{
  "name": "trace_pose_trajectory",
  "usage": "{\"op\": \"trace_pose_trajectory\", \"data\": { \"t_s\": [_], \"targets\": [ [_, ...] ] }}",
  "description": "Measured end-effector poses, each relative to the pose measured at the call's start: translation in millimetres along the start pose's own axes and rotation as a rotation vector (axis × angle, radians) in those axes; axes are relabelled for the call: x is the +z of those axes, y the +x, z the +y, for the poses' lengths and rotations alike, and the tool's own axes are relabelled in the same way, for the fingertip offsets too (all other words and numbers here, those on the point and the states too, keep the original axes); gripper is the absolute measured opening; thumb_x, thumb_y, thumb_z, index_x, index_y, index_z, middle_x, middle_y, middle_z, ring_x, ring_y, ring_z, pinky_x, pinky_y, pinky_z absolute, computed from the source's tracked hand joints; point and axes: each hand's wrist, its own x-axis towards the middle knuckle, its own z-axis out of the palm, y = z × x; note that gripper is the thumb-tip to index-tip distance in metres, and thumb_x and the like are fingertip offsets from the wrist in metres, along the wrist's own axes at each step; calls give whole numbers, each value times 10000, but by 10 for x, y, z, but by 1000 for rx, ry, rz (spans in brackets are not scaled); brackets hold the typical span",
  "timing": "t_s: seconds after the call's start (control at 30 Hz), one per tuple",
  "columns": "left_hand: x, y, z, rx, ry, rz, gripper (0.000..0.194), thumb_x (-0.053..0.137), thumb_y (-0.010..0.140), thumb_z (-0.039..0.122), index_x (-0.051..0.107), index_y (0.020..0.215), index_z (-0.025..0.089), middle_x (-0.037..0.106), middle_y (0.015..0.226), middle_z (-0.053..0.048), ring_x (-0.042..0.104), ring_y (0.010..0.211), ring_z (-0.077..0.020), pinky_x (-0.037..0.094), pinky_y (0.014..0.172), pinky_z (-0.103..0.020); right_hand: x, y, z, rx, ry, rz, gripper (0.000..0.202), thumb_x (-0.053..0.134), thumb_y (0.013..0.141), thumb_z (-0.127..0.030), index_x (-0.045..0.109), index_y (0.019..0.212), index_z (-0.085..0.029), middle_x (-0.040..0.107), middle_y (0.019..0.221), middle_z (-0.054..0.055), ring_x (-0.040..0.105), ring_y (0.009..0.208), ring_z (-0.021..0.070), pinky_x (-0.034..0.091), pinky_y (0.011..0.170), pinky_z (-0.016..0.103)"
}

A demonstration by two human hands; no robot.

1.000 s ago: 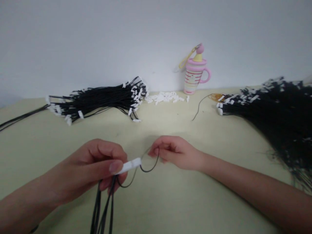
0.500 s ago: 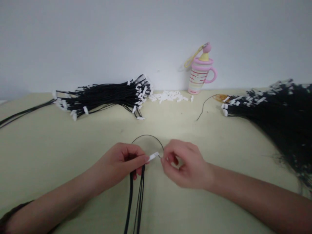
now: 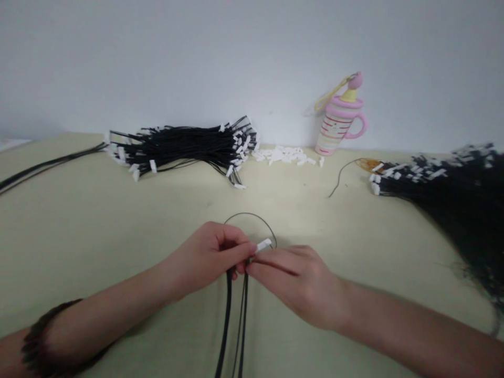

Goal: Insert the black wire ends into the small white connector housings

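My left hand (image 3: pixel 220 252) is closed, with thumb and fingers pinching a small white plastic connector (image 3: pixel 263 244) whose free end points up to the right. Black wires (image 3: pixel 225 325) hang from this hand toward the near edge of the view. A thin black wire loop (image 3: pixel 252 213) arches over the table behind the connector and comes down beside my right hand (image 3: pixel 301 278). That hand's fingers are pressed together, their tips at the wires just under the connector, close against my left fingertips. Exactly which strand they grip is partly hidden.
Farther back lies a bundle of black wires (image 3: pixel 189 143) with white connectors on both ends. Beside it is a pile of loose white connectors (image 3: pixel 285 155). A pink-and-white cup (image 3: pixel 336 126) stands by the wall. A big dark wire heap (image 3: pixel 464 199) covers the right side.
My right hand has moved in from beside the connector's tip to the wires below it, meeting my left fingertips. The whole view has shifted slightly, so background things appear farther right.
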Motion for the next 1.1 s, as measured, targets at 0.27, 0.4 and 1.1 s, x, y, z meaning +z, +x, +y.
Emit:
{"op": "trace_pose_trajectory", "data": {
  "t_s": [0.27,0.4,1.1],
  "targets": [
    [-24,21,-76,64,33,-18,254,527,772,317,567,586,148,528,478,49,480,461,-64,351,442,-148,-23,101,-17,-143,-262,138,143,458,846,-160,599,838,-186,621,730,-17,540,605,113,358,510,259],
    [-37,23,-83,93,65,-37,280,526,771,320,562,554,146,543,476,40,477,464,-64,354,456,-152,-30,88,9,-166,-189,147,151,468,840,-141,590,754,-165,632,743,-5,552,643,108,402,573,245],
    [-54,50,-67,15,-164,-31,255,560,747,362,578,615,144,556,486,40,525,449,-76,405,453,-166,-64,14,24,-317,-80,142,95,509,806,-140,595,768,-156,627,806,46,577,799,122,464,695,239]
  ]
}}
